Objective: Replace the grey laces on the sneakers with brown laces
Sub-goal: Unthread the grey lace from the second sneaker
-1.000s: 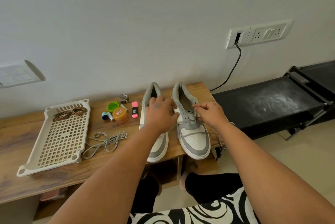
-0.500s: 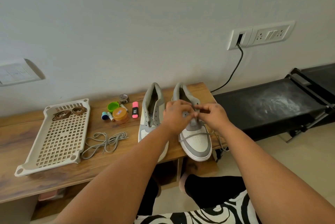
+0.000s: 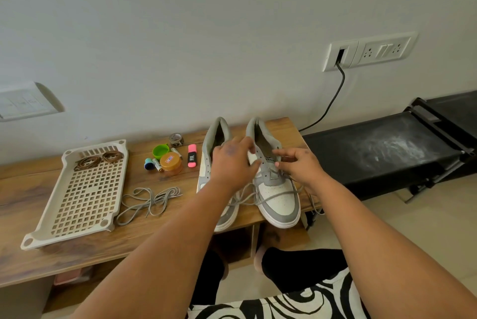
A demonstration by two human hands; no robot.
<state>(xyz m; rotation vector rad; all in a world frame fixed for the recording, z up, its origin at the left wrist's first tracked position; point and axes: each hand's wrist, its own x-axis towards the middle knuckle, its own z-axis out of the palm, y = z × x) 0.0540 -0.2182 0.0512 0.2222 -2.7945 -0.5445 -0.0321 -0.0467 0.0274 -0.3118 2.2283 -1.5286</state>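
The brown laces [image 3: 99,159] lie coiled in the tray [image 3: 85,197], and one removed grey lace [image 3: 149,201] lies loose just beside it. The left hand [image 3: 233,163] steadies the right sneaker [image 3: 277,189] with near-straight fingers, gripping nothing. The right hand [image 3: 300,166] pinches the remaining lace [image 3: 268,196] at the eyelets; it should pull each crossing slack evenly, avoiding snags.

grey-white sneakers [image 3: 277,189], brown laces [image 3: 99,160], pink highlighter [image 3: 191,155]

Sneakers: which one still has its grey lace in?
The right sneaker, under both hands; its grey lace still runs through the eyelets. The left sneaker shows bare eyelets.
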